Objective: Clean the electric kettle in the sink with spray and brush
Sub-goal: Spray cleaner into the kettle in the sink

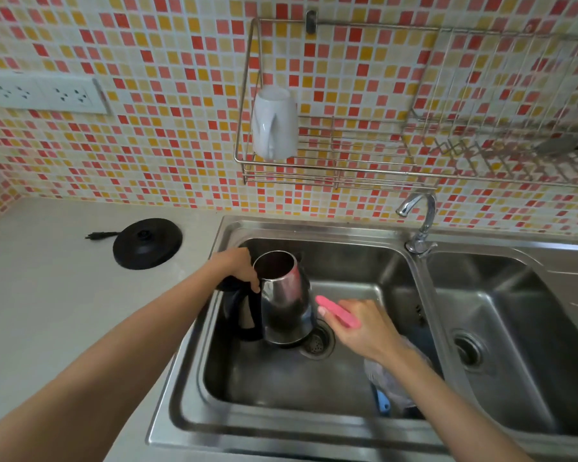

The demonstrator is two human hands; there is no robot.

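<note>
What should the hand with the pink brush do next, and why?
Probably press the pink brush against the kettle on its shiny side and scrub. The left hand already holds the kettle steady by its black handle in the sink, and the right hand holds the brush right beside it, so it seems ready.

Upturned mug [274, 123], perhaps spatula [554, 145], on rack [331, 177]

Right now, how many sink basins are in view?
2. The left basin holds the kettle, gripped by the left hand; the right hand holds a pink brush over it. The right basin lies right of the faucet. No more seem hidden.
</note>
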